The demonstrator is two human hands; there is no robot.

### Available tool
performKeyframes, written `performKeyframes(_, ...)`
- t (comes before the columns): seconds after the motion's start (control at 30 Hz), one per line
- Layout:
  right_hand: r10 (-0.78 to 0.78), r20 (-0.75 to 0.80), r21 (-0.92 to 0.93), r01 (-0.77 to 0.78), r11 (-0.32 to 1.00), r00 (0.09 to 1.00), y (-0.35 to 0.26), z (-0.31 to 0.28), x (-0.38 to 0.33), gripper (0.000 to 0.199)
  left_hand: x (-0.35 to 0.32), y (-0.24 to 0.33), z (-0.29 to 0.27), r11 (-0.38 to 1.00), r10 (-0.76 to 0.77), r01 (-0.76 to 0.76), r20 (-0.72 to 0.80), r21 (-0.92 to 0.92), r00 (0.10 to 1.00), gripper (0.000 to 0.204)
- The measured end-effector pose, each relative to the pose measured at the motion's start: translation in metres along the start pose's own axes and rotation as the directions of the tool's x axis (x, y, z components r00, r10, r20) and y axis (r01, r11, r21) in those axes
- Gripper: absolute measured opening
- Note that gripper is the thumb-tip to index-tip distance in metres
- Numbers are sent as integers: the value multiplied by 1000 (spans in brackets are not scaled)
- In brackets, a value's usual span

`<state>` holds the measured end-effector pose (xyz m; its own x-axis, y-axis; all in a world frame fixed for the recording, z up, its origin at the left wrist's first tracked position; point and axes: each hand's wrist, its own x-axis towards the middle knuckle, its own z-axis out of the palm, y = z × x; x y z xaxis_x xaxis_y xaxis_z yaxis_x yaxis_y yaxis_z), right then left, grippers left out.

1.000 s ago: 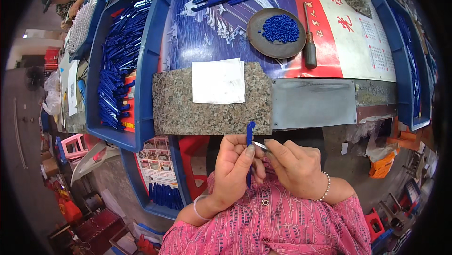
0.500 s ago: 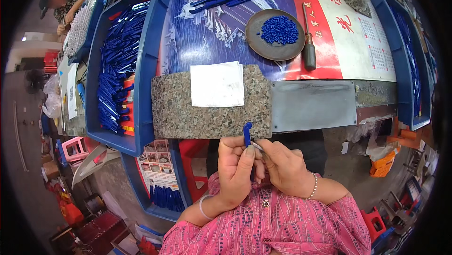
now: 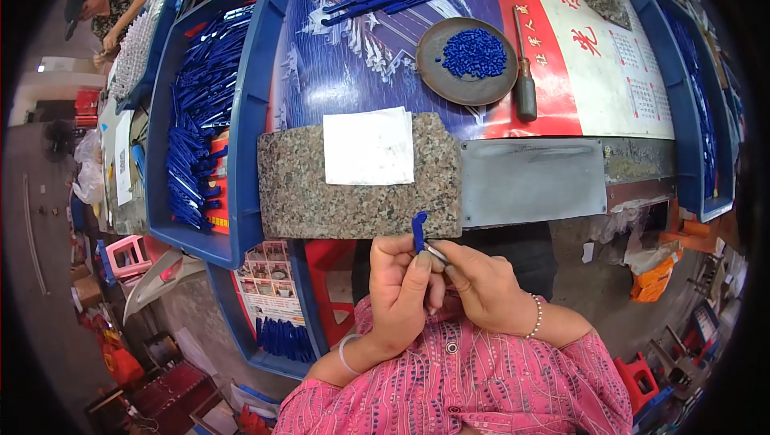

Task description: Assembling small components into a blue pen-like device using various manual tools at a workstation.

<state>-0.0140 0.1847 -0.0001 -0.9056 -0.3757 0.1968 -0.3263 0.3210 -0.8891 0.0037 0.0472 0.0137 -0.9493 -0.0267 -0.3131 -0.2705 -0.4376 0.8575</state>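
Just past the granite slab's near edge, my left hand (image 3: pixel 399 298) pinches a slim blue plastic piece (image 3: pixel 418 229) upright between thumb and fingers. Its hooked upper end shows above the fingertips; the lower part is hidden by the hand. Close against it on the right, my right hand (image 3: pixel 485 286) is closed on a small silvery metal piece (image 3: pixel 435 254), whose tip reaches the blue piece. What kind of thing the metal piece is, I cannot make out. A white paper sheet (image 3: pixel 368 146) lies on the granite slab (image 3: pixel 293 186) in front of both hands.
A brown dish (image 3: pixel 433 82) of small blue parts sits beyond the slab, beside a screwdriver (image 3: pixel 525 94). Blue trays (image 3: pixel 250 146) of blue strips stand left and right. A grey metal plate (image 3: pixel 533 182) adjoins the slab. Another person (image 3: pixel 120 10) works at far left.
Both hands stay almost in place with the blue piece. More of the silvery metal shows between the right fingers. The person at far left has raised their head slightly.
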Motion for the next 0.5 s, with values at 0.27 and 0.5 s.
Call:
performKeyframes(0.27, 352, 143, 589, -365, 721, 925, -2, 0, -4, 19, 1, 3, 2, 993, -45, 52, 68, -105, 997, 11)
performKeyframes(0.5, 233, -119, 395, -169, 903, 965, 1, 1, 4, 14, -7, 4, 10, 981, -142, 155, 110, -116, 984, 11)
